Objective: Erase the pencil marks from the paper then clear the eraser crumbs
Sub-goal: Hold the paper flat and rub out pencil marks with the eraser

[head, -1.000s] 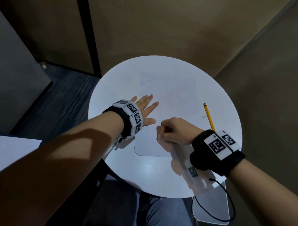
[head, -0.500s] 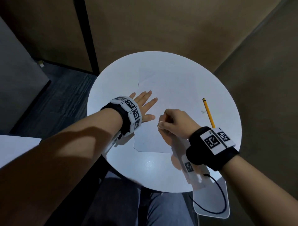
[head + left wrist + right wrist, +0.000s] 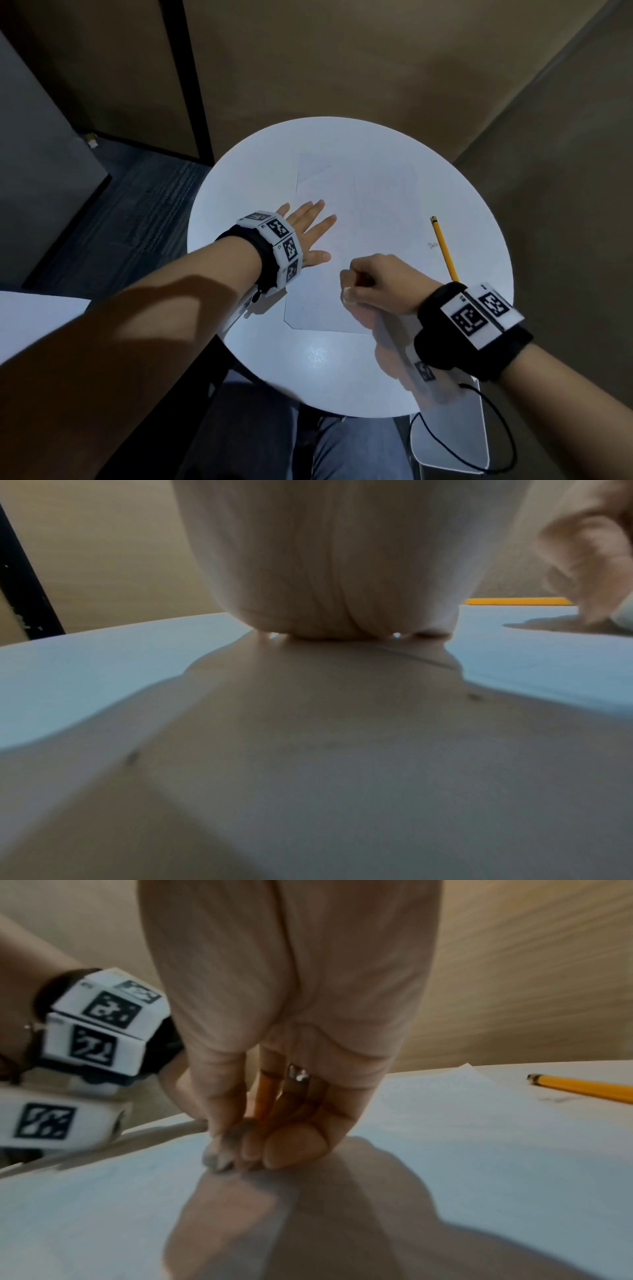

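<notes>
A white sheet of paper [image 3: 359,240] lies on the round white table [image 3: 308,370], with only faint pencil marks showing on its far part. My left hand [image 3: 308,229] lies flat, fingers straight, on the sheet's left edge. Near the sheet's front right, my right hand [image 3: 370,284] is curled, knuckles up. In the right wrist view its fingertips bunch around a small grey-smudged eraser [image 3: 219,1153] that touches the paper [image 3: 479,1137]; the eraser is mostly hidden. A yellow pencil [image 3: 443,246] lies to the right, off the sheet.
Small dark specks [image 3: 433,245] sit beside the pencil [image 3: 582,1088]. Low on the right is a grey seat [image 3: 448,428] with a looped black cable. Another white surface [image 3: 34,315] is at the far left. Brown walls stand close behind the table.
My right hand has shifted a little back and forth over the sheet's front right while staying curled. The left hand has stayed flat on the left edge.
</notes>
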Available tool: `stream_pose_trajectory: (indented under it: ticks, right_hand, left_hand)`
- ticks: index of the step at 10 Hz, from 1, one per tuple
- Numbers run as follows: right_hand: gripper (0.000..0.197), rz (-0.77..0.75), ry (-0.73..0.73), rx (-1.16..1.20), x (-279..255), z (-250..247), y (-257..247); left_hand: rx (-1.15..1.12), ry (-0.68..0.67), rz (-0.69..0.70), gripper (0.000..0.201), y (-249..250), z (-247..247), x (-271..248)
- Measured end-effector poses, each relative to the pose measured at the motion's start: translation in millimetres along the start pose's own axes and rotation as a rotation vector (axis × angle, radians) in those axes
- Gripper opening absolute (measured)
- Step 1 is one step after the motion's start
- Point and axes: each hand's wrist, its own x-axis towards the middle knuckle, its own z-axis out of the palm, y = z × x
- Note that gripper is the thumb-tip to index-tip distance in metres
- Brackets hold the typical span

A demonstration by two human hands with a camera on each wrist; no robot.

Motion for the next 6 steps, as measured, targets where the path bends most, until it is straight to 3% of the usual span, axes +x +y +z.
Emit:
stream_pose_trajectory:
  ticks: [2, 3, 4, 5, 6]
  right_hand:
    - [0.012, 0.037, 0.205, 0.092, 8, 5, 3]
    - [0.019, 0.015, 0.024, 0.044, -3, 5, 3]
    - [0.011, 0.048, 0.026, 0.124, 2, -4, 5]
    - [0.010, 0.078, 0.256, 0.155, 12, 0, 5]
    - [0.019, 0.035, 0.216, 0.087, 5, 10, 5]
  left_hand:
    - [-0.010, 0.008, 0.007, 0.070, -1, 2, 1]
    - [-0.007, 0.014, 0.007, 0.070, -2, 3, 2]
    - [-0.012, 0.015, 0.003, 0.070, -1, 4, 3]
    - [-0.013, 0.022, 0.005, 0.070, -1, 4, 3]
    - [-0.012, 0.031, 0.013, 0.070, -2, 4, 2]
